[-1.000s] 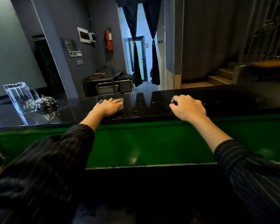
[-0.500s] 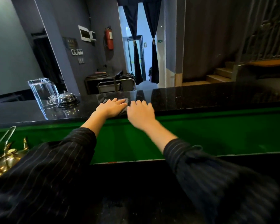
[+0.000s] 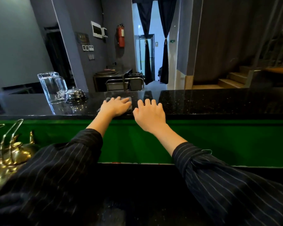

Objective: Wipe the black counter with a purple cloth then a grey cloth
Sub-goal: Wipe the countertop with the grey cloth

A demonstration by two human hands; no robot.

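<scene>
Two hands on the black tabletop (image 3: pixel 203 101): left hand (image 3: pixel 115 107) presses the grey cloth (image 3: pixel 129 100), fingers (image 3: pixel 124 101) flat together; right hand (image 3: pixel 149 114) beside it, fingers spread. The upturned glass pitcher (image 3: pixel 53 87) is empty.

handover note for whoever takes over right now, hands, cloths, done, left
Left hand: flat, fingers straight, pressing the grey cloth onto the black counter near its front edge.
Right hand: open, resting on the counter just right of the cloth, holding nothing.
Purple cloth: not in view.
Done: grey cloth in use, so the purple pass is likely over; can't confirm.
Left: finish the grey wipe, likely the stretch to the right and around the glass jug and bell.
</scene>
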